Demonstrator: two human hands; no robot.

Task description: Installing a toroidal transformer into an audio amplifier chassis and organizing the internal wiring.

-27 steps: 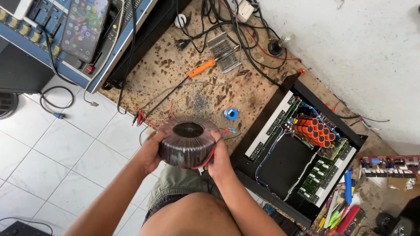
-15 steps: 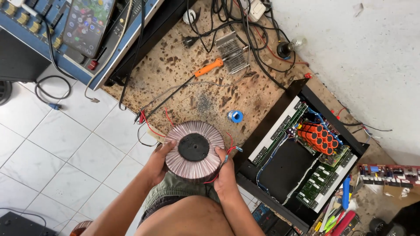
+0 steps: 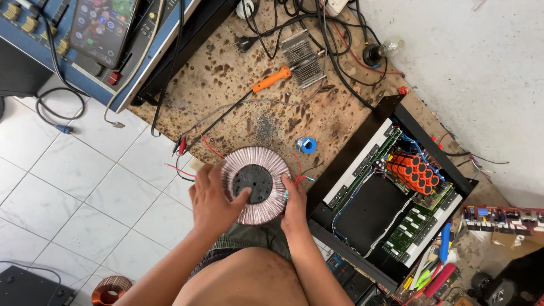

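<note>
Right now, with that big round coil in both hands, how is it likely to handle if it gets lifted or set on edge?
The ring-shaped coil is densely wound with copper-coloured wire, so probably heavy for its size; both the left hand and right hand grip it. Round, it may roll on edge. Its thin red wires look floppy and could snag.

Stained wooden workbench (image 3: 238, 73) runs across upper frame: orange-handled screwdriver (image 3: 271, 80), finned heatsink (image 3: 303, 58), blue solder spool (image 3: 306, 145), cable tangle (image 3: 306, 17).

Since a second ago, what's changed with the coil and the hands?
The coil tipped from edge-on to flat face up. The left hand moved from its side onto the face, fingers at the black centre disc; the right hand still grips the right edge. The screwdriver, solder spool and open chassis stayed put.
</note>
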